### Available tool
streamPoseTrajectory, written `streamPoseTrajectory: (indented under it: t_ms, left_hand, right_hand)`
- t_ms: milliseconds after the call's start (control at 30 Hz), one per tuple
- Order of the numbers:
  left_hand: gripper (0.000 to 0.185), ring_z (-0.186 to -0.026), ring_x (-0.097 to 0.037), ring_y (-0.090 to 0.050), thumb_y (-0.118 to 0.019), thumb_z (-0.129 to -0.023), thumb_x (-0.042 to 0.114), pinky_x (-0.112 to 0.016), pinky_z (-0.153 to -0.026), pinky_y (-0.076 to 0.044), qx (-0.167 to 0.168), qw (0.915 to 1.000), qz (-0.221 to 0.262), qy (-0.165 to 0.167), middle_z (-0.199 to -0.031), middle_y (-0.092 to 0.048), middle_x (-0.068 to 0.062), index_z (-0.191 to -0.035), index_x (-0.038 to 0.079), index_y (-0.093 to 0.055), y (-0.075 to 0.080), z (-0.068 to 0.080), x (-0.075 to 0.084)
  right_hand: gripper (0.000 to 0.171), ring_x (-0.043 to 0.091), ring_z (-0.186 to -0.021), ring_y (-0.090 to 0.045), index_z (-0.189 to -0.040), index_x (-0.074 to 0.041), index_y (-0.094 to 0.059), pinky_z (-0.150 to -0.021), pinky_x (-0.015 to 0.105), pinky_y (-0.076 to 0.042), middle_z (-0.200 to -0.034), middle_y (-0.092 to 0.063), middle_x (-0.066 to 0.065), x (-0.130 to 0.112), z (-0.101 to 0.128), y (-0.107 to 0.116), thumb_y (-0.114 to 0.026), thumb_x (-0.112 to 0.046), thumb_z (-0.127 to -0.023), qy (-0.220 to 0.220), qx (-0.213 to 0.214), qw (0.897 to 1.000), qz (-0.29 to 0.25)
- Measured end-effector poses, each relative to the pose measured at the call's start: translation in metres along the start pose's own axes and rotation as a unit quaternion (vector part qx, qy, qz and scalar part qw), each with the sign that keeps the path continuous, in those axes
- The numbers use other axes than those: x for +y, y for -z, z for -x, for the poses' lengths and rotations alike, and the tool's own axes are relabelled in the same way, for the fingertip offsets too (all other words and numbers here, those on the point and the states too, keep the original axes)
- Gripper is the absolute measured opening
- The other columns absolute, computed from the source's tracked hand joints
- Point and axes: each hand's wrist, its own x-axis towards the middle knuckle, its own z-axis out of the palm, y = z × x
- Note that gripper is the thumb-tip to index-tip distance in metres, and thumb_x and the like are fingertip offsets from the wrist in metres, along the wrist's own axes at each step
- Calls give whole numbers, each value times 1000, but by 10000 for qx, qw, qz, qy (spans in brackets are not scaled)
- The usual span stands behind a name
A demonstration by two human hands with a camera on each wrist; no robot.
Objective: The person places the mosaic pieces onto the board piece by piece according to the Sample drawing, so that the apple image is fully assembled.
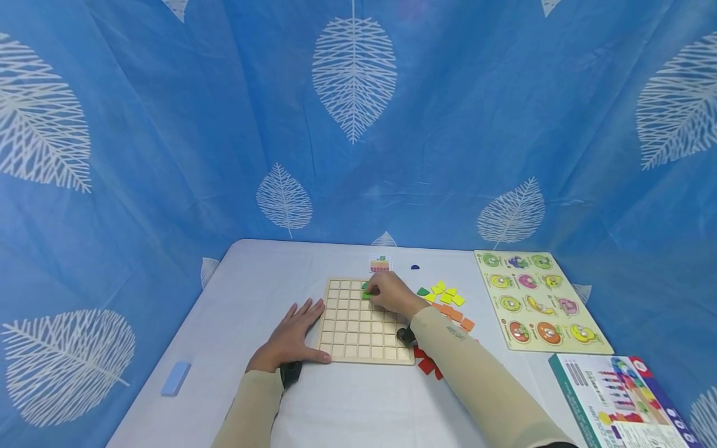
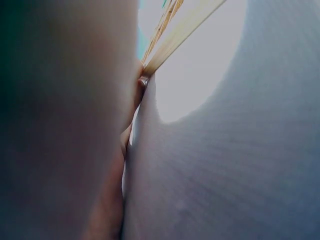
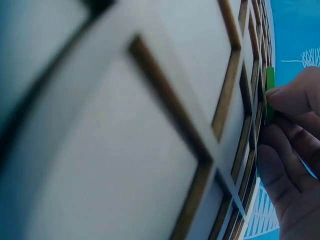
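On the white table (image 1: 252, 280), centre: one wooden grid board (image 1: 358, 336), square cells, lying flat. My right hand (image 1: 392, 294) rests over its far edge, fingers curled and pinching a green tile (image 1: 366, 294) against the board's upper rows. The right wrist view shows the same green tile (image 3: 270, 92) held edge-on between my fingertips (image 3: 290, 97) and set against a cell of the grid (image 3: 225, 65).

Left of the board: my left hand (image 1: 291, 336), flat on the table, fingers spread and straight, holding nothing; the thumb lies along the board's near left corner. The left wrist view shows little beyond the board's pale edge (image 2: 175, 35) and the tabletop.

Right of the board, loose on the table: yellow tiles (image 1: 445, 292), one more green piece (image 1: 422, 291), orange tiles (image 1: 456, 316), and red pieces (image 1: 428, 363) just beside the board's near right corner, partly under my forearm.

Behind the board: a small pattern card (image 1: 380, 264) and a dark blue piece (image 1: 415, 267).

Far right: a fruit peg puzzle (image 1: 534, 302), lying flat; near right corner, a printed box (image 1: 610, 398).

Near left: a light blue block (image 1: 176, 378), well apart from everything else.
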Motion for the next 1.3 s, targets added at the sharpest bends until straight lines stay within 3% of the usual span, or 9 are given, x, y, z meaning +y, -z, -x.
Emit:
streamPoseTrajectory:
  t_ms: [300,733,1000,1300]
  left_hand:
    - [135,-159,-24,-13,-86,-63,77,-47,-128,-3,31,10000,-13,1,-172,-26,-1,-167,12,-30,-1,1,-1]
    - [135,-159,-24,-13,-86,-63,78,-48,-128,-4,119,9999,-24,43,-171,-27,-1,-167,13,-31,-4,0,-1]
    - [135,-159,-23,-13,-86,-62,79,-47,-128,-3,108,9999,6,55,-172,-27,0,-168,14,-31,-4,0,-1]
    - [137,-159,-21,-11,-84,-61,82,-46,-128,-4,95,9999,-14,117,-172,-26,1,-168,16,-30,-5,1,-2]
  right_hand:
    - [16,23,-107,-68,-104,-9,-81,-93,40,-58,-106,-73,2,1,0,-3,-79,1,-93,-174,7,9998,-98]
    - [9,24,-110,-68,-100,-9,-83,-99,41,-55,-107,-74,2,2,0,-5,-82,-5,-93,-181,173,9996,-153]
    - [10,21,-104,-69,-100,-10,-83,-93,39,-58,-103,-74,1,3,-1,-9,-83,-4,-92,-264,274,9993,-50]
    - [15,17,-103,-69,-107,-10,-82,-91,35,-59,-106,-74,-2,8,9,0,-81,-6,-94,-272,309,9985,-352]
